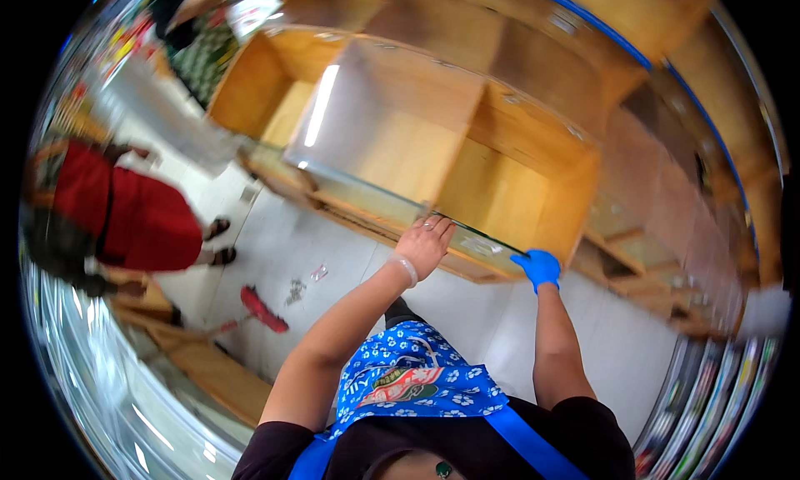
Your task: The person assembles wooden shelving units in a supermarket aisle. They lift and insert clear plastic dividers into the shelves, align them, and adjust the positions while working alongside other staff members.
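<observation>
A clear glass panel (481, 243) with a dark green upper edge runs along the front of an open wooden compartment (500, 180). My bare left hand (425, 242), with a ring and a pale wristband, has its fingers bent over the panel's left end by the divider; its thumb is hidden. At the panel's right end, my right hand (540, 268) in a blue glove closes on the edge by the wooden corner. A clear lid (387, 113) covers the middle compartment, just left of the open one.
Wooden bins (575, 47) continue behind and to the right. A red broom head (263, 309) lies on the white floor near small litter (296, 292). A person in red (125, 205) stands at left. Bright packages (708, 405) fill a rack at lower right.
</observation>
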The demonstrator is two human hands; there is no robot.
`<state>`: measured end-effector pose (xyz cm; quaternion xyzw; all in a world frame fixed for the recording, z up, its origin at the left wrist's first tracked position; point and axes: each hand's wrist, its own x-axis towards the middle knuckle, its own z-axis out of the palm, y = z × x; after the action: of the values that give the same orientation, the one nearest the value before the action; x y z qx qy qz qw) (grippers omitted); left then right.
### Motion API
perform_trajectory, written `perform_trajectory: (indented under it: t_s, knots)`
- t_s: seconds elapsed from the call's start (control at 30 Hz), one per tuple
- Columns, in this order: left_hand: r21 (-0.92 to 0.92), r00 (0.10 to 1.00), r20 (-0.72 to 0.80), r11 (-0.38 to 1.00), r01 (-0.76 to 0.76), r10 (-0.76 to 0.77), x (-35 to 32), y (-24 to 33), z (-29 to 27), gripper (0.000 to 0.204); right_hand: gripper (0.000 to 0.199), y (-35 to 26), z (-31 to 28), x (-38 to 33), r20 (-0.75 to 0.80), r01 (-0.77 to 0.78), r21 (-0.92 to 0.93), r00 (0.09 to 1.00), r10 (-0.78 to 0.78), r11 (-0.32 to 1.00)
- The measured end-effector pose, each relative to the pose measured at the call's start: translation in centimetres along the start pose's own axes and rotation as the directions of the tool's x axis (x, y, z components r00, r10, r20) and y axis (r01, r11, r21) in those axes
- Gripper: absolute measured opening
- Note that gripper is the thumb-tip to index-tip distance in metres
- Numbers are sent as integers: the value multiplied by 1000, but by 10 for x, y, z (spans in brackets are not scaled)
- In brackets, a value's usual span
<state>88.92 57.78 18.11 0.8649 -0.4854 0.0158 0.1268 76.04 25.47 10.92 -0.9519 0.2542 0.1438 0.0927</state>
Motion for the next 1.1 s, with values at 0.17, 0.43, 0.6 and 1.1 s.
perform_trajectory:
  t_s: [0.17,0.43,0.6,1.1]
  knots:
    - [-6,934,348,997,-82,79,95,39,61,36,56,-2,0,-7,-56,-66,23,996,68,998]
    - [50,913,408,999,11,-30,106,33,81,29,57,5,-9,-20,-203,3,332,977,68,943]
    - [3,882,472,1000,19,-19,111,25,74,31,69,55,-50,-1,-416,-360,445,728,545,820]
    - [121,865,501,992,-40,-27,113,1,82,46,35,128,33,56,-350,-166,637,808,475,753]
